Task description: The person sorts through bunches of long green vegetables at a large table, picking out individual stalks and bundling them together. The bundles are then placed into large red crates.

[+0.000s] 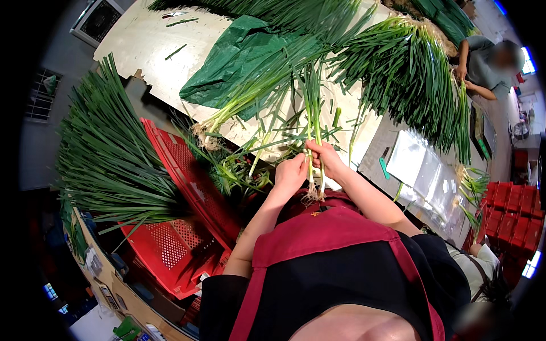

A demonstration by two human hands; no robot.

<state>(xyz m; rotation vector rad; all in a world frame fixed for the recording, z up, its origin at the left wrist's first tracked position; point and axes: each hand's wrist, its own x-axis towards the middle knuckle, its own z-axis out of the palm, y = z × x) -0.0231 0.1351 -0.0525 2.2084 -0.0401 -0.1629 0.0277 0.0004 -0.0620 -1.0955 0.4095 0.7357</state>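
Observation:
Just in front of my red apron (315, 230), a few long green-leaved stalks (315, 115), like leeks or green garlic, are held with their stringy roots hanging toward me. Around their pale lower part my right hand (327, 158) is closed. Against the same stalks my left hand (291, 171) has its fingers pinched together, just beside the right hand. To the left on the table lies a loose bunch (239, 98) with its roots at the table's edge. Trimmed leaf pieces (294, 132) lie scattered beyond my hands.
A red perforated crate (170, 247) with a large leek bundle (115, 162) stands at left. A green sheet (226, 68), a leek pile (405, 76), clear plastic bags (422, 166) and a teal-handled knife (384, 168) lie on the tables. Two people (486, 64) are at right.

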